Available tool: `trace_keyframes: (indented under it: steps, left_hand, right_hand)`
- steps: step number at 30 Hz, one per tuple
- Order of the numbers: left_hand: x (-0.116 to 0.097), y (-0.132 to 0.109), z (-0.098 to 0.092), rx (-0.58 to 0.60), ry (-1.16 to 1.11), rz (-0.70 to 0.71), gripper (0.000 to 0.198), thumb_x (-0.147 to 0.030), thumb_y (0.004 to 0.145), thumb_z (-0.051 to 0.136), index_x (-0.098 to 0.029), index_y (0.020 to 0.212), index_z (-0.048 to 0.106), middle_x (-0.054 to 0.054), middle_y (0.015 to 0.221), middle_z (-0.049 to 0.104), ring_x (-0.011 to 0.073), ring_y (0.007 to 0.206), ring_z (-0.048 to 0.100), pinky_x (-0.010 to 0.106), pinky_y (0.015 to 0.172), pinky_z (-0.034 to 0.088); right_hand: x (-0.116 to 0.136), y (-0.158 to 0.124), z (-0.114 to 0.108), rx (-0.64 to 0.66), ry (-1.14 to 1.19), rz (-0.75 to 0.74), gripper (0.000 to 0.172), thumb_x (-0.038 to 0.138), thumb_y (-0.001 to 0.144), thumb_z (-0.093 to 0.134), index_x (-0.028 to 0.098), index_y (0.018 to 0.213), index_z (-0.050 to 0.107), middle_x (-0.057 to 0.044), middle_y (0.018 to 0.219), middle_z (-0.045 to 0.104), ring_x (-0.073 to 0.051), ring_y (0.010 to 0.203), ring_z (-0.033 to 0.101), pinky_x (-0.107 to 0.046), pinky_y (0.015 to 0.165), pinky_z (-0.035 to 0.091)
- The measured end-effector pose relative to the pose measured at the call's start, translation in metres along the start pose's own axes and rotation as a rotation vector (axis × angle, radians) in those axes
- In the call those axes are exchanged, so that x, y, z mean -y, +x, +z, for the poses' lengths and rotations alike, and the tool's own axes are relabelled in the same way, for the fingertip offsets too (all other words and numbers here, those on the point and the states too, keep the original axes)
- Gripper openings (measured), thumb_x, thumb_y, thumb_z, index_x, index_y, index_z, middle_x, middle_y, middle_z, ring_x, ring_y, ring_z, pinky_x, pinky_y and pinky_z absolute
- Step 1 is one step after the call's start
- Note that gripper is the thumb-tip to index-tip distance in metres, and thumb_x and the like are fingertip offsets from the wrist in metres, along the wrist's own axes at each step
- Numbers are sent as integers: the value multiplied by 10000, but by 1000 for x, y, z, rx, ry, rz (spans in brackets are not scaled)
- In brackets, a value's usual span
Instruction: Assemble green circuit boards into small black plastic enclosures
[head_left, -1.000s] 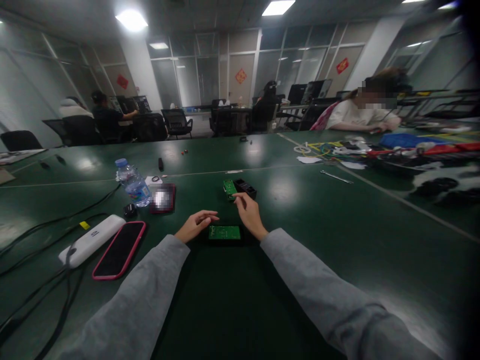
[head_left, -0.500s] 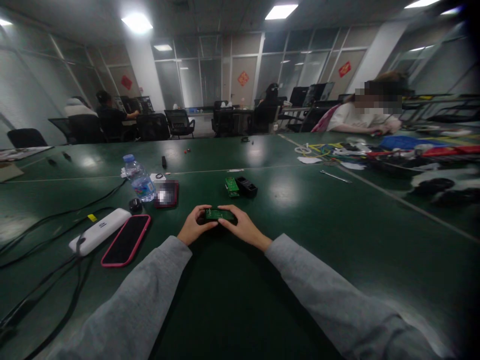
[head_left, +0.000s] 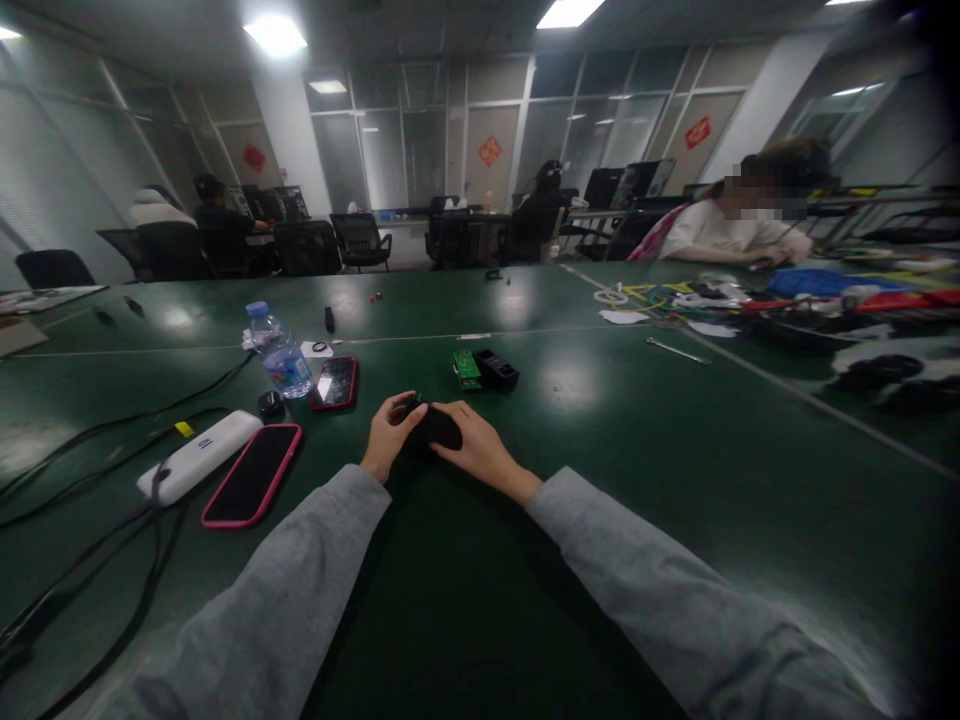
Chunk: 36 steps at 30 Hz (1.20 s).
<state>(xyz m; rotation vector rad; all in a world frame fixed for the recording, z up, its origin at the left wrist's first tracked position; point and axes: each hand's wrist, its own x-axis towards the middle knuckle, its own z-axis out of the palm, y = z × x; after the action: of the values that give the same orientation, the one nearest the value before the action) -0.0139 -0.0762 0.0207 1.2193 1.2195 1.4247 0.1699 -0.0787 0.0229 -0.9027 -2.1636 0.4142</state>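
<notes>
left hand [head_left: 386,438] and right hand [head_left: 484,450] pinch black casing [head_left: 444,428] by its ends | likely light, stiff | far side hidden, perhaps fragile | hold edges

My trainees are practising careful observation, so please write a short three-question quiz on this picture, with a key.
1. Multiple choice: the black object is A) lying untouched; B) held between the left hand and right hand; C) stacked on a phone.
2. True or false: the plastic bottle stands uncapped.
3. What lies just right of the green circuit board?

Key: 1. B. 2. False; its blue cap is on. 3. A black box-shaped part.
</notes>
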Motion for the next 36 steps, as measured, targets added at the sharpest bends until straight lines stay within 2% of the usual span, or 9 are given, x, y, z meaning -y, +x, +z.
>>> trace_keyframes:
  steps: [4,8,10,14,17,22,26,32,36]
  left_hand:
    - [1,2,6,-61,-52,25,531,-464,740,673,-190,1177,548,108,1144,627,216,1052,606,369,918,491]
    - [9,0,21,-123,-147,-39,664,-499,781,627,-272,1338,346,87,1309,530,197,1177,542,345,982,458]
    - [15,-1,28,-93,-190,-95,651,-526,809,578,-292,1350,303,81,1305,532,192,1154,562,335,955,480]
    - [18,7,32,-89,-236,-166,530,-583,855,450,-263,1275,404,78,1199,601,178,1030,625,307,865,520]
    - [12,15,27,-5,-300,-233,551,-610,861,402,-204,1223,487,92,1109,649,189,938,655,332,826,536]
    - [6,18,20,134,-350,-320,598,-628,825,459,-169,1197,550,108,1011,687,216,884,671,360,795,543]
    - [6,18,19,151,-384,-361,583,-601,816,505,-166,1200,551,107,987,692,218,855,674,356,765,548]
    - [2,18,20,140,-449,-396,508,-535,831,535,-142,1150,572,98,932,692,194,805,672,332,759,544]
    - [1,18,18,126,-538,-438,474,-510,831,551,-129,1110,592,103,967,687,195,850,665,327,798,530]
  right_hand:
    - [3,6,10,-69,202,48,565,386,769,708,225,1260,481,-77,1165,545,-214,1080,534,-380,933,451]
    - [9,11,28,-200,328,184,381,385,854,607,204,1178,521,-64,1100,590,-177,1009,571,-330,893,473]
    - [11,13,35,-279,316,225,354,377,869,586,197,1167,523,-69,1109,583,-174,1024,560,-320,911,462]
    - [8,20,38,-317,268,215,284,373,962,410,202,1144,545,-68,1108,576,-170,1052,536,-312,942,430]
    - [-1,28,31,-327,257,215,320,382,988,316,200,1085,560,-62,1036,586,-175,968,556,-303,866,458]
    - [-15,38,22,-396,220,212,285,403,941,449,209,1109,575,-42,907,545,-160,781,542,-276,701,471]
    - [-17,41,21,-393,228,161,196,349,894,554,212,1005,637,-42,916,549,-165,810,545,-284,720,469]
    - [-17,42,19,-396,290,117,133,289,882,575,201,935,660,-40,935,586,-173,877,560,-295,757,476]
    - [-11,45,17,-429,306,87,106,257,889,561,191,882,644,-36,926,592,-170,887,563,-293,768,470]
